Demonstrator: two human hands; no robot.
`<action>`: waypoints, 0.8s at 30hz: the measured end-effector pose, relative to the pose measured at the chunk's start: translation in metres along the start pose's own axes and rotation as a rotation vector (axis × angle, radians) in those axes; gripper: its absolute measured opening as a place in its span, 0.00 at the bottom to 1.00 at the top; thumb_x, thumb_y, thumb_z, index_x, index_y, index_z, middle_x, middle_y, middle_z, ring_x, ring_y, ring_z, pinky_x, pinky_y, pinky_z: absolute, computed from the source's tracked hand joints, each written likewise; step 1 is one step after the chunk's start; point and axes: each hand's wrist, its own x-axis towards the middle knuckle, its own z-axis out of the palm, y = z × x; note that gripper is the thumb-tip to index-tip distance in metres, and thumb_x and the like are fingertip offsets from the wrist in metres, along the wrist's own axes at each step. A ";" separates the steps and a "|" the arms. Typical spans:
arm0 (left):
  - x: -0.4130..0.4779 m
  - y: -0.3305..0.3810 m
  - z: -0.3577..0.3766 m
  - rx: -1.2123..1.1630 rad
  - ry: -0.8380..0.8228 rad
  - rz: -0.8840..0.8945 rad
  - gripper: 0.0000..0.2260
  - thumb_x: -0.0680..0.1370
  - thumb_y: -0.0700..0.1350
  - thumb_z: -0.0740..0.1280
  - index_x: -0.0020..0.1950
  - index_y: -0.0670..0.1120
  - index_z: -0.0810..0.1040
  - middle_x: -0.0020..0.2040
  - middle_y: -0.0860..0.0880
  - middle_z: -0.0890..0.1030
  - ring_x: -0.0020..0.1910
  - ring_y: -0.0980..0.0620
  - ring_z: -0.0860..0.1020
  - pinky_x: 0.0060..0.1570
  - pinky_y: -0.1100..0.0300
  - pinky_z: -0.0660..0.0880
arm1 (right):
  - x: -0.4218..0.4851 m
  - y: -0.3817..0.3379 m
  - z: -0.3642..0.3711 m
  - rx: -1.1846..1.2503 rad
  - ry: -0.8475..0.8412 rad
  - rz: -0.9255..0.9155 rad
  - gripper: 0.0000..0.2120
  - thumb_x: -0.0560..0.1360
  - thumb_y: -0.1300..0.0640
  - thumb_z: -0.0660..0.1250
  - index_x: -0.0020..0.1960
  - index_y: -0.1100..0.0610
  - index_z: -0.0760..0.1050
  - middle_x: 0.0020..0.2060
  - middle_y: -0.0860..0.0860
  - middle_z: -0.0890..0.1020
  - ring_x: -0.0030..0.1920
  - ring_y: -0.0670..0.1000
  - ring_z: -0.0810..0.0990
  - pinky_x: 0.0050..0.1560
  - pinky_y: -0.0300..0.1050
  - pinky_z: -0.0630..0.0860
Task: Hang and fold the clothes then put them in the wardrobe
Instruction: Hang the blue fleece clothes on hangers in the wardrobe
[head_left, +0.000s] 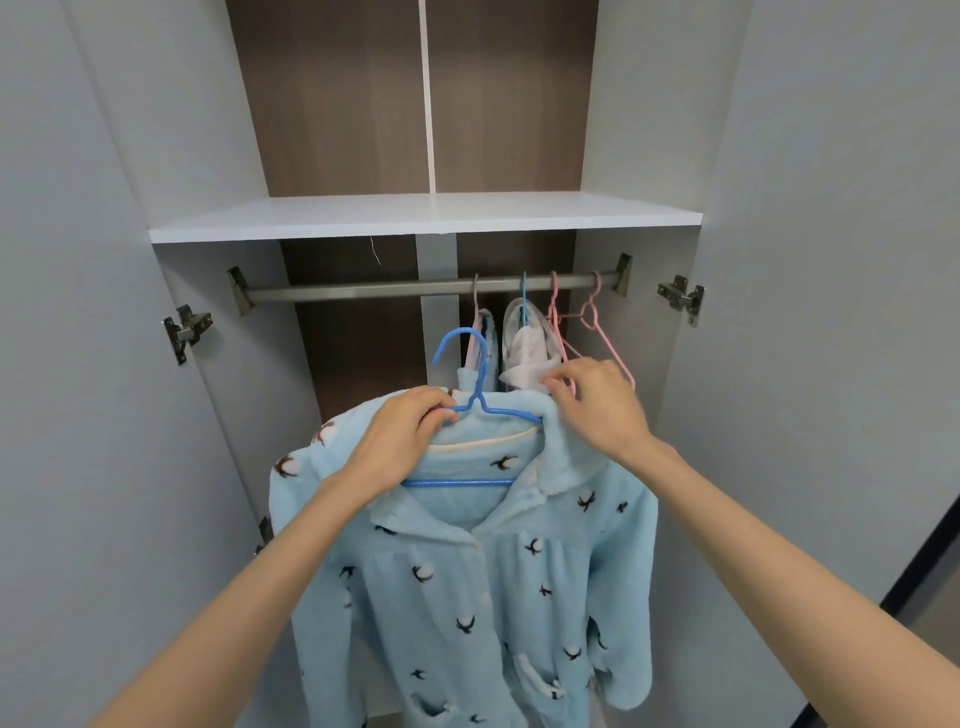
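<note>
A light blue fleece top with a small dark and white pattern hangs on a blue hanger, held up in front of the open wardrobe. My left hand grips the hanger's left shoulder together with the fabric. My right hand pinches the collar at the hanger's right shoulder. The hanger's hook sits below the metal rail and does not touch it.
On the rail's right half hang a striped garment, a white garment on a blue hanger and two bare pink hangers. A white shelf spans the wardrobe above the rail. Both doors stand open at the sides.
</note>
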 end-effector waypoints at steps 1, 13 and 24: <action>0.001 0.002 0.000 -0.001 -0.004 0.001 0.07 0.78 0.39 0.63 0.44 0.43 0.80 0.38 0.55 0.75 0.38 0.57 0.73 0.40 0.70 0.66 | -0.001 -0.006 -0.001 0.192 -0.127 -0.025 0.13 0.79 0.47 0.60 0.58 0.50 0.80 0.52 0.44 0.81 0.53 0.44 0.76 0.53 0.42 0.71; 0.002 0.011 0.007 0.029 0.033 0.037 0.07 0.79 0.42 0.63 0.48 0.44 0.81 0.44 0.51 0.78 0.44 0.56 0.75 0.44 0.68 0.68 | -0.007 0.003 -0.002 -0.179 -0.319 -0.078 0.14 0.73 0.52 0.68 0.58 0.51 0.74 0.56 0.50 0.78 0.59 0.53 0.74 0.53 0.49 0.74; -0.009 0.003 0.011 0.062 -0.038 0.109 0.07 0.79 0.44 0.63 0.49 0.49 0.81 0.44 0.57 0.78 0.43 0.62 0.71 0.46 0.72 0.65 | 0.000 -0.009 -0.008 0.534 -0.672 0.209 0.15 0.77 0.61 0.60 0.61 0.55 0.78 0.60 0.49 0.80 0.59 0.46 0.76 0.58 0.35 0.72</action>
